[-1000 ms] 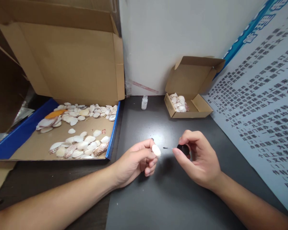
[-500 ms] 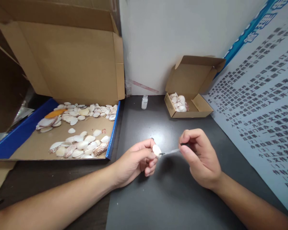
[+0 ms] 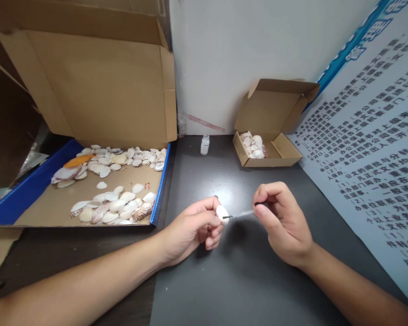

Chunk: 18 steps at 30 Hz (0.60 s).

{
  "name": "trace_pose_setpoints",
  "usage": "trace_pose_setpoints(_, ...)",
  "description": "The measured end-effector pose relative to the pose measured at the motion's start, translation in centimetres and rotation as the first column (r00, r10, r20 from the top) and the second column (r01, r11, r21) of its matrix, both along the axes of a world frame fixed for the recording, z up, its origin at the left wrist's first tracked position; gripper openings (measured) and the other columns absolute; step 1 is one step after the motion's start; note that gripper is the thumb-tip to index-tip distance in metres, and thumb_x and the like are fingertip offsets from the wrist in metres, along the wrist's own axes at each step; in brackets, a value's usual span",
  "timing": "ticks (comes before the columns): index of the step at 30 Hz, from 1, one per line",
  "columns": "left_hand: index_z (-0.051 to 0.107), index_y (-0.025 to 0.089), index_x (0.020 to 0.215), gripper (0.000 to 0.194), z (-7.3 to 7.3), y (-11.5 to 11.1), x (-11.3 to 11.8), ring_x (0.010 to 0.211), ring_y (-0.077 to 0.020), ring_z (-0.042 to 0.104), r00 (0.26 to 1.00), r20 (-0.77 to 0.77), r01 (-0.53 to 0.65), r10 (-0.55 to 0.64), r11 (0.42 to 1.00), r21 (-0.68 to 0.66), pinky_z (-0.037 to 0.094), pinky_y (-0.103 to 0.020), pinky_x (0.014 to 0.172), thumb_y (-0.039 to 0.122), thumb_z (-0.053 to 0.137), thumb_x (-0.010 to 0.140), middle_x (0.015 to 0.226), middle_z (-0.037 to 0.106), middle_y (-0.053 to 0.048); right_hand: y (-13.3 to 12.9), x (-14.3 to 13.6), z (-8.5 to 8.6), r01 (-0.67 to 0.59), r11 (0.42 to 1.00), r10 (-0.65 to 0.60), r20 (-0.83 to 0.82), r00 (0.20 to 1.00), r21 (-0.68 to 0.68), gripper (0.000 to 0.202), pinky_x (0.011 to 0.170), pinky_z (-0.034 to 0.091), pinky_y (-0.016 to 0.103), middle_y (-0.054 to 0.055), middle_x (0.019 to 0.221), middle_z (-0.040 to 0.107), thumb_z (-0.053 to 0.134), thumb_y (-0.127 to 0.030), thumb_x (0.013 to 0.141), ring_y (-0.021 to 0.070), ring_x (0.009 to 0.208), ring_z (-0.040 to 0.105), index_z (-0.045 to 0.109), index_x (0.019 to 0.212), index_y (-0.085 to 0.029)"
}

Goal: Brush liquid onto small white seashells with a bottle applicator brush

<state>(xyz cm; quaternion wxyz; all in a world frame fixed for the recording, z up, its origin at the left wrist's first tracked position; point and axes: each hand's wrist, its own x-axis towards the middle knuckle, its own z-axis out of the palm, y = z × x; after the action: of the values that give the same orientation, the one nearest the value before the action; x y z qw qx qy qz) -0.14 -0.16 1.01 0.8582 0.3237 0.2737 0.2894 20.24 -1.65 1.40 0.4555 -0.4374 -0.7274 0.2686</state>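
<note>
Between the thumb and fingers of my left hand (image 3: 199,224) is a small white seashell (image 3: 221,212). My right hand (image 3: 284,224) pinches a thin, clear-stemmed brush (image 3: 243,213) by its black end. Its dark tip lies over the lower part of the shell; whether it presses on the surface I cannot tell. A small dark spot shows behind my left fingers, too little of it to name. Farther back on the dark mat stands a small white-labelled glass bottle (image 3: 204,146) without a cap.
At left, a large open cardboard box (image 3: 54,206) with blue sides holds many shells (image 3: 119,206) and an orange piece (image 3: 79,160). A smaller open box (image 3: 272,162) with shells stands at the back right. A printed sheet (image 3: 370,181) borders the right side, a pale wall the back.
The brush tip has shifted slightly left and up, from the shell's lower edge onto its face. My left hand and the shell have hardly moved.
</note>
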Motion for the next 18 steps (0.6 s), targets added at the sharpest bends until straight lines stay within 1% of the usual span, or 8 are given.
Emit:
trace_pose_setpoints(3, 0.046, 0.018, 0.072, 0.011, -0.01, -0.02, -0.01, 0.045, -0.0057, 0.039, 1.0, -0.002, -0.002, 0.002, 1.0, -0.003, 0.027, -0.022, 0.049, 0.013, 0.055, 0.076, 0.055, 0.047, 0.005, -0.04, -0.03, -0.01, -0.016, 1.0, 0.016, 0.004, 1.0, -0.002, 0.007, 0.052, 0.039, 0.026, -0.004, 0.073, 0.044, 0.049, -0.02, 0.095, 0.0126, 0.059, 0.042, 0.045, 0.095, -0.026)
trace_pose_setpoints(7, 0.047, 0.018, 0.073, 0.01, 0.0, -0.02, 0.02, 0.044, -0.0056, 0.039, 1.0, 0.0, -0.001, 0.001, 1.0, 0.001, 0.028, -0.022, 0.049, 0.013, 0.055, 0.077, 0.055, 0.047, 0.005, 0.01, -0.3, 0.17, 0.032, 0.999, -0.032, 0.068, 0.997, 0.002, 0.017, 0.05, 0.039, 0.024, -0.005, 0.072, 0.042, 0.06, -0.019, 0.09, 0.0118, 0.058, 0.042, 0.044, 0.094, -0.026)
trace_pose_setpoints(9, 0.048, 0.018, 0.074, 0.009, 0.0, -0.02, 0.03, 0.044, -0.0056, 0.038, 1.0, -0.003, -0.001, 0.001, 1.0, 0.002, 0.028, -0.023, 0.049, 0.012, 0.055, 0.077, 0.055, 0.047, 0.005, 0.05, -0.34, 0.24, 0.047, 0.999, -0.047, 0.08, 0.996, 0.004, 0.018, 0.048, 0.038, 0.023, -0.005, 0.072, 0.042, 0.06, -0.019, 0.089, 0.0116, 0.057, 0.042, 0.044, 0.093, -0.026)
trace_pose_setpoints(12, 0.049, 0.018, 0.074, 0.008, -0.02, -0.02, 0.04, 0.045, -0.0058, 0.039, 1.0, -0.005, 0.0, 0.0, 1.0, 0.008, 0.028, -0.023, 0.049, 0.013, 0.055, 0.077, 0.055, 0.047, 0.005, 0.03, -0.22, 0.22, 0.025, 1.0, -0.025, 0.072, 0.997, -0.006, 0.014, 0.049, 0.039, 0.024, -0.004, 0.072, 0.044, 0.057, -0.019, 0.091, 0.0121, 0.057, 0.043, 0.045, 0.093, -0.026)
trace_pose_setpoints(16, 0.047, 0.018, 0.072, 0.01, -0.05, -0.02, 0.04, 0.044, -0.0056, 0.039, 1.0, -0.006, 0.0, 0.0, 1.0, 0.007, 0.027, -0.023, 0.049, 0.012, 0.054, 0.076, 0.055, 0.047, 0.004, -0.11, 0.02, 0.04, -0.025, 1.0, 0.025, 0.004, 1.0, 0.001, 0.006, 0.051, 0.039, 0.026, -0.003, 0.073, 0.044, 0.048, -0.02, 0.096, 0.0129, 0.058, 0.043, 0.045, 0.096, -0.026)
trace_pose_setpoints(18, 0.046, 0.018, 0.072, 0.01, -0.06, -0.02, 0.03, 0.044, -0.0056, 0.039, 1.0, -0.007, 0.002, -0.002, 1.0, 0.005, 0.027, -0.023, 0.049, 0.011, 0.053, 0.075, 0.055, 0.047, 0.004, -0.11, 0.02, -0.03, -0.031, 1.0, 0.031, 0.006, 1.0, 0.005, 0.006, 0.052, 0.04, 0.026, -0.003, 0.074, 0.045, 0.048, -0.02, 0.096, 0.0129, 0.058, 0.043, 0.046, 0.096, -0.026)
